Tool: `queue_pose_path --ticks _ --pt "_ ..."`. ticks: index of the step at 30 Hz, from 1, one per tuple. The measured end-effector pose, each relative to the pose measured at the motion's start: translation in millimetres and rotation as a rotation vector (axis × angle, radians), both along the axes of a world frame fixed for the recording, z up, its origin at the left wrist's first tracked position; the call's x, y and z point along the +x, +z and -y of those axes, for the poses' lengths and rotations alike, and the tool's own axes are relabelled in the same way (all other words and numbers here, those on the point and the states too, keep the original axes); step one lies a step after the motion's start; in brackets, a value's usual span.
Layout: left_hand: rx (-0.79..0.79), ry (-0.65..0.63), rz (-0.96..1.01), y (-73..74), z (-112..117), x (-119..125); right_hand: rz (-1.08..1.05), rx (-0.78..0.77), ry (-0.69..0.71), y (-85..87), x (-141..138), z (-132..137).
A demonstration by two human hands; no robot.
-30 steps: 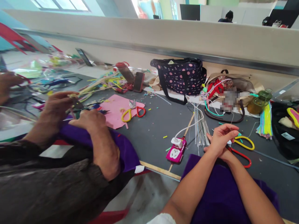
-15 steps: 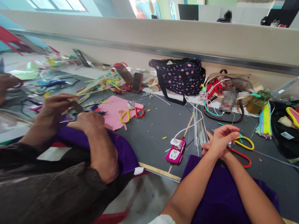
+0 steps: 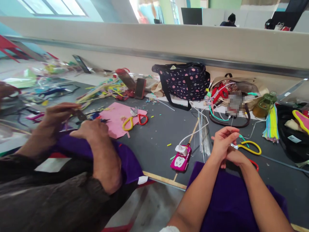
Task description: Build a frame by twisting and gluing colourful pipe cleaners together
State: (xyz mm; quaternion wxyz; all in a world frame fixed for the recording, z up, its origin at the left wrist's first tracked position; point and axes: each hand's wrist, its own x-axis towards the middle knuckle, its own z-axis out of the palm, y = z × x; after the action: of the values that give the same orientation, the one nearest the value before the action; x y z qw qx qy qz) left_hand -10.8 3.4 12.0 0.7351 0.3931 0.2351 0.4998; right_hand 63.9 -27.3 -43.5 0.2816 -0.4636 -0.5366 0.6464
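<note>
My left hand (image 3: 222, 141) hovers over the grey table (image 3: 156, 138) with its fingers curled inward, pinched on something too thin to make out. My right hand (image 3: 236, 157) lies just behind and below it, its fingers hidden by the left hand. Scissors with a yellow and a red handle (image 3: 249, 149) lie right beside both hands, the red loop partly covered by my right hand. A bundle of thin silver wires (image 3: 205, 137) lies just left of my left hand. Purple cloth (image 3: 224, 199) covers my lap under both forearms.
A pink charger block with a white cable (image 3: 181, 158) lies left of my hands. At the left, a co-worker's hands (image 3: 72, 120) work over purple cloth, near a pink sheet (image 3: 116, 117) and second scissors (image 3: 132, 120). A dotted bag (image 3: 184, 80), tan bag (image 3: 241, 93), green bottle (image 3: 265, 104) and pipe cleaners (image 3: 272, 124) lie behind.
My left hand's fingers have curled in from a looser, more open pose. My right hand has slid over the red scissor handle. The co-worker's hands shifted only slightly.
</note>
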Motion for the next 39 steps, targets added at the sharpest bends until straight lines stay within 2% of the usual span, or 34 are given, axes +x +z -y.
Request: queue_pose_path --ticks 5,9,13,18,23,27,32,35,39 --pt "-0.041 0.047 0.035 -2.5 -11.4 -6.9 -0.133 -0.100 0.156 24.6 34.4 14.8" --pt "-0.043 0.088 0.083 -8.5 -21.3 -11.5 -0.216 -0.085 0.156 37.8 58.2 23.3" --pt "-0.094 0.123 0.120 -13.6 -28.8 -14.4 -0.312 0.054 -0.068 43.8 80.6 39.1" --pt "-0.137 0.156 0.145 -19.3 -34.6 -13.2 -0.382 0.243 -0.267 57.3 97.0 54.9" --pt "-0.174 0.192 0.092 -27.7 -37.0 -6.8 -0.375 0.435 -0.660 68.1 88.0 42.7" --pt "-0.163 0.224 0.008 -35.4 -36.7 0.0 -0.321 0.444 -0.811 58.7 76.1 24.9" --pt "-0.141 0.236 -0.072 -41.6 -35.5 5.8 -0.198 0.307 -0.614 41.0 56.4 11.1" --pt "-0.136 0.244 -0.070 -42.2 -35.8 6.7 -0.110 0.289 -0.495 29.4 43.2 5.3" --pt "-0.131 0.250 -0.054 -40.7 -36.0 6.4 0.034 0.293 -0.408 12.5 32.8 -1.0"
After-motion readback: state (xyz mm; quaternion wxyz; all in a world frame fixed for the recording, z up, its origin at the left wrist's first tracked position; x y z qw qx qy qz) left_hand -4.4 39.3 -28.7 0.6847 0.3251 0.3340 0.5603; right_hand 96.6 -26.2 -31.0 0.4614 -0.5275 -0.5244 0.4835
